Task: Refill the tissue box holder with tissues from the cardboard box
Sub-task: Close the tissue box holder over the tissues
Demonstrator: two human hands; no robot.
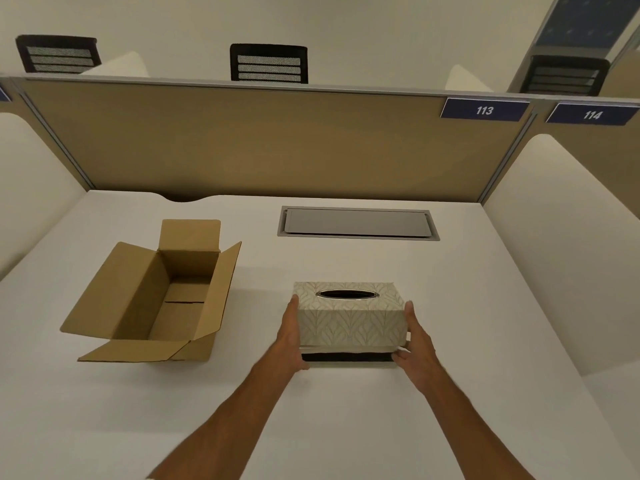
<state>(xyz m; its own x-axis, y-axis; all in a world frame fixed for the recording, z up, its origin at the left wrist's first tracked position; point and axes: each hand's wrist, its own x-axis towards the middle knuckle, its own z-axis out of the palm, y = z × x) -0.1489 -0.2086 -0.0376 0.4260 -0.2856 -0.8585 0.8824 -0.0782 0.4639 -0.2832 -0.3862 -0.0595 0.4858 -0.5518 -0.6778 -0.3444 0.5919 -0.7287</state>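
Below signs 113 (484,110) and 114 (592,115), left hand (290,336) and right hand (417,344) grip the tissue box holder (349,318).

Tissue box holder (349,318): cream, pale leaf pattern, dark oval slot. Cardboard box (152,296): plain brown. Desk (450,341): white. Partition (242,140): tan. Number plates (484,109): navy, white digits.

Soft, even warm light from above; faint shadows right of the box (152,296); wide-angle bending at frame edges; slightly soft focus

Matt cardboard box (152,299); patterned, chrome-rimmed holder (349,323)
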